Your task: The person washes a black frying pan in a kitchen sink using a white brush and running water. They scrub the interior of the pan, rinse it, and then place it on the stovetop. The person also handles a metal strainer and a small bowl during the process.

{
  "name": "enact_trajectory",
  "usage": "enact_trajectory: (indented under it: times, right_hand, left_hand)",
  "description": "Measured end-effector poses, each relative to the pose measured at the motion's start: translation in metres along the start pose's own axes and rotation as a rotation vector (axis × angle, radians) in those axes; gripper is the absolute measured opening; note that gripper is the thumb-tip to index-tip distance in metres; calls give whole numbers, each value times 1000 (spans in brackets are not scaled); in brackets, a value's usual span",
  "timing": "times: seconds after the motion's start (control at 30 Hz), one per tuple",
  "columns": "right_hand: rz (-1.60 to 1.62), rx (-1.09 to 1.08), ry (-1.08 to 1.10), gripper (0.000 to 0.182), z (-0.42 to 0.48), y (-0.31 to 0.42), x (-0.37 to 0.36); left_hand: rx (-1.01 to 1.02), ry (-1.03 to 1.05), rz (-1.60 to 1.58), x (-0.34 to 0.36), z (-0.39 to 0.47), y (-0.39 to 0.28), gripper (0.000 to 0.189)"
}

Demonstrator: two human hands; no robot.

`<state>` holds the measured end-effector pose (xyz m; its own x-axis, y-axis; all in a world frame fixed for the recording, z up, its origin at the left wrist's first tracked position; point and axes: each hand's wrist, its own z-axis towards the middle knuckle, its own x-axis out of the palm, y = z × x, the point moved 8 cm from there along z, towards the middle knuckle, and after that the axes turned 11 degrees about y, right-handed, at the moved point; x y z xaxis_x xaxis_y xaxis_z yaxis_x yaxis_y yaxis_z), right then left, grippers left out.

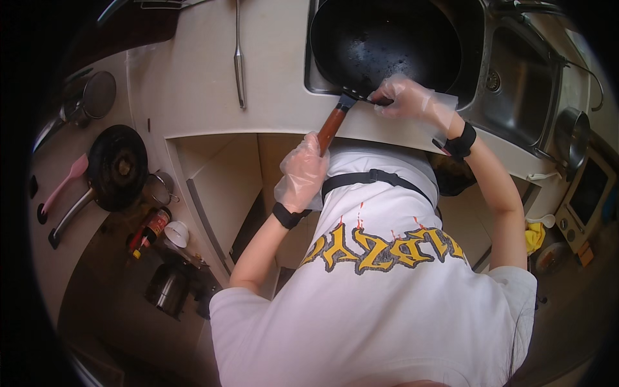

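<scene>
A black wok (387,43) rests tilted over the left bowl of a steel sink, with drops of water on its dark inner surface. My left hand (303,167), in a clear plastic glove, grips its reddish-brown wooden handle (332,126), which points towards me. On the wok's near rim are the curled fingers of my right hand (404,99), also in a clear glove. They close around a dark edge there; whether a small thing is also between them is hidden. Both wrists bear black bands.
A long steel utensil (239,72) lies on the pale counter (193,92) left of the sink. The right sink bowl (517,82) adjoins the wok. Further left are a frying pan (117,167), a pink spatula (67,181) and a sauce bottle (155,225). A steel pot (572,138) stands at right.
</scene>
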<state>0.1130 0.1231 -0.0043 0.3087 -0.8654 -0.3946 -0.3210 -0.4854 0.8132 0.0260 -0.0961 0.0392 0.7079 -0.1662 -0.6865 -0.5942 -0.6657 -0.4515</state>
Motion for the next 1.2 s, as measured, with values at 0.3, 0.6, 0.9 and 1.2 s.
enact_trajectory:
  times: [0.3, 0.6, 0.9, 1.2]
  right_hand:
    - [-248, -42, -345, 7, -60, 2, -31]
    - [59, -10, -37, 58, -9, -8, -1]
    - [-141, 2, -179, 35, -7, 0, 17]
    - [-165, -8, -436, 20, -42, -3, 5]
  left_hand:
    - [29, -67, 52, -2, -2, -4, 23]
    - [51, -75, 67, -1, -2, -5, 26]
    - [37, -88, 75, 2, -3, -2, 28]
    - [40, -73, 44, -3, -3, -7, 24]
